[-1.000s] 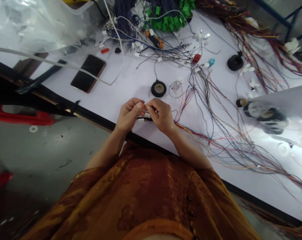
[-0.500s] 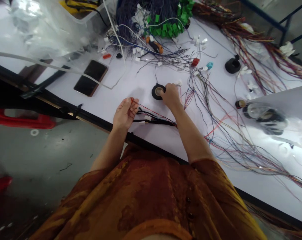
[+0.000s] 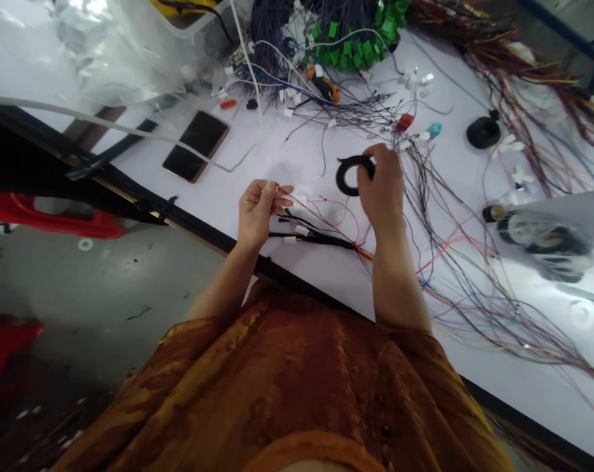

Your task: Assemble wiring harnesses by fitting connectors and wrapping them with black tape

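Between the thumb and fingers of my left hand (image 3: 258, 211) are pinched thin red wires (image 3: 304, 208), which run right and down towards my right forearm. My right hand (image 3: 384, 187) grips a roll of black tape (image 3: 347, 178) by its right side, tilted up so its ring shows. A short tail of tape sticks out at the roll's upper left. Below the red wires lies a black-wrapped wire bundle (image 3: 329, 241) with white connectors (image 3: 301, 231) near its left end. The bundle's right part passes by my right wrist.
A phone (image 3: 196, 145) lies at the left, crossed by a white cable (image 3: 130, 133). Orange-handled cutters (image 3: 324, 86) rest among loose wires behind. Another black tape roll (image 3: 484, 132) and tangled wires (image 3: 474, 282) spread to the right. The table's black edge (image 3: 213, 244) runs in front.
My right hand has lifted the tape roll off the table and moved it right. My left hand keeps its pinch on the red wires. The view has shifted slightly left.
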Available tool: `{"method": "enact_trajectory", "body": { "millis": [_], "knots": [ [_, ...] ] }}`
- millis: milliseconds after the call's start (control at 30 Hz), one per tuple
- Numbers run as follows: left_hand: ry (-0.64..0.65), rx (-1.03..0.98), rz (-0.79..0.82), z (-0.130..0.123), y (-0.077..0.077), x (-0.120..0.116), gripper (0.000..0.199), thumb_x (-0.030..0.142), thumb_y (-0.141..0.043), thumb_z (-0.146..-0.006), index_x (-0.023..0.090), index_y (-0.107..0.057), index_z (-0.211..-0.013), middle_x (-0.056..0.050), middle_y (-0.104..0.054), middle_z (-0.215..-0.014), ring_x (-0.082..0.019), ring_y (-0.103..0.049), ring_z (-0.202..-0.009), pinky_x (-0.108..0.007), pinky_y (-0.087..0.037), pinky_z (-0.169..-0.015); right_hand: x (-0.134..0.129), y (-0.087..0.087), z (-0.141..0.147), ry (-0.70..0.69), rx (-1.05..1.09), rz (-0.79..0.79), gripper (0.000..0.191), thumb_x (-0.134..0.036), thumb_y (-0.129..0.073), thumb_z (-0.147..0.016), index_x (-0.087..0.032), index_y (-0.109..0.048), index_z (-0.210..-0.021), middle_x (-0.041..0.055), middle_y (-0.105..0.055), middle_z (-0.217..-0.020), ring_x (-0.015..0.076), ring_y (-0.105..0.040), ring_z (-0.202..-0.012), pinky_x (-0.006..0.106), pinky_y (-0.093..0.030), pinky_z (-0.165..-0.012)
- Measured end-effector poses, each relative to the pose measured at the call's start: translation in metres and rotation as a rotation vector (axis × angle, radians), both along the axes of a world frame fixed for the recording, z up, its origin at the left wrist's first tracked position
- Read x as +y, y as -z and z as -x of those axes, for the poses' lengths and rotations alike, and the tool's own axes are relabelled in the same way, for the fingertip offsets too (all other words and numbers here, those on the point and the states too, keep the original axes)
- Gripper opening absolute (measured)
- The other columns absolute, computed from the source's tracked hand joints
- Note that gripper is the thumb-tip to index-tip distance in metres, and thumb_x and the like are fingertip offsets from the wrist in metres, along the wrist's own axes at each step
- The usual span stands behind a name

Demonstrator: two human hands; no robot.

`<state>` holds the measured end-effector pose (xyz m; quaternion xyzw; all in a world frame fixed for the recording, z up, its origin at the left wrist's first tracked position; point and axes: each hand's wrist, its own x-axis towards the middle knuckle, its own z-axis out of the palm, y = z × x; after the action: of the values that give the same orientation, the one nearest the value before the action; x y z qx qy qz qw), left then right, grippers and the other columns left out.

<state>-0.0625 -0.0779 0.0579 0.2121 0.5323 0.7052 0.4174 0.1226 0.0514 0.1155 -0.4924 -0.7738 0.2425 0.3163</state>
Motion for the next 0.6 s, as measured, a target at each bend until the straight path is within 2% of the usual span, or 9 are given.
{"method": "enact_trajectory", "body": {
  "millis": [67, 200, 333, 500, 533, 600],
  "knots": [
    [-0.005, 0.052, -0.001, 0.000, 0.000, 0.001, 0.036, 0.052, -0.073, -0.088, 0.019, -0.058, -0.082, -0.005, -0.079, -0.088, -0.008, -0.069, -0.059, -0.017, -0.045, -0.047, -0.003, -0.005, 0.001, -0.032, 0.089, 0.095, 0.019, -0.011, -0.056, -0.085, -0.022, -0.057, -0.100, 0.0009, -0.058, -0.081, 0.0165, -0.056, -0.075, 0.033, -0.047, -0.074],
    [-0.003, 0.111, -0.008, 0.003, -0.004, 0.001, 0.035, 0.050, -0.073, -0.088, 0.020, -0.059, -0.082, -0.005, -0.078, -0.088, -0.007, -0.064, -0.056, -0.018, -0.039, -0.044, -0.018, -0.005, 0.018, -0.327, 0.274, 0.546, 0.015, -0.026, -0.056, -0.092, -0.024, -0.056, -0.107, -0.0058, -0.052, -0.068, 0.0097, -0.046, -0.056, 0.022, -0.038, -0.051],
    [0.030, 0.161, -0.002, 0.007, -0.011, 0.000, 0.032, 0.047, -0.076, -0.087, 0.020, -0.061, -0.081, -0.005, -0.078, -0.096, -0.006, -0.060, -0.055, -0.019, -0.035, -0.041, -0.023, 0.005, 0.034, -0.393, 0.370, 0.770, 0.017, -0.030, -0.055, -0.094, -0.024, -0.057, -0.109, -0.0065, -0.049, -0.066, 0.0073, -0.037, -0.049, 0.019, -0.029, -0.044],
    [0.060, 0.179, 0.010, 0.011, -0.013, 0.002, 0.031, 0.047, -0.076, -0.087, 0.020, -0.061, -0.081, -0.003, -0.075, -0.088, -0.005, -0.055, -0.047, -0.019, -0.032, -0.038, -0.023, -0.001, 0.038, -0.384, 0.396, 0.885, 0.017, -0.031, -0.053, -0.094, -0.024, -0.055, -0.109, -0.0074, -0.046, -0.066, 0.0066, -0.029, -0.046, 0.019, -0.022, -0.039],
    [0.062, 0.185, 0.005, 0.012, -0.012, 0.003, 0.032, 0.047, -0.076, -0.087, 0.020, -0.061, -0.081, -0.002, -0.074, -0.084, -0.004, -0.053, -0.045, -0.019, -0.032, -0.038, -0.028, -0.003, 0.038, -0.388, 0.389, 0.862, 0.017, -0.032, -0.052, -0.094, -0.024, -0.055, -0.109, -0.0074, -0.045, -0.067, 0.0069, -0.029, -0.047, 0.019, -0.023, -0.039],
    [0.070, 0.196, 0.001, 0.014, -0.010, 0.006, 0.032, 0.048, -0.075, -0.087, 0.021, -0.061, -0.081, -0.001, -0.073, -0.079, -0.004, -0.050, -0.043, -0.019, -0.032, -0.037, -0.045, -0.005, 0.035, -0.396, 0.360, 0.669, 0.019, -0.033, -0.053, -0.094, -0.023, -0.055, -0.111, -0.0048, -0.052, -0.075, 0.0089, -0.042, -0.055, 0.022, -0.039, -0.048]
  ]
}}
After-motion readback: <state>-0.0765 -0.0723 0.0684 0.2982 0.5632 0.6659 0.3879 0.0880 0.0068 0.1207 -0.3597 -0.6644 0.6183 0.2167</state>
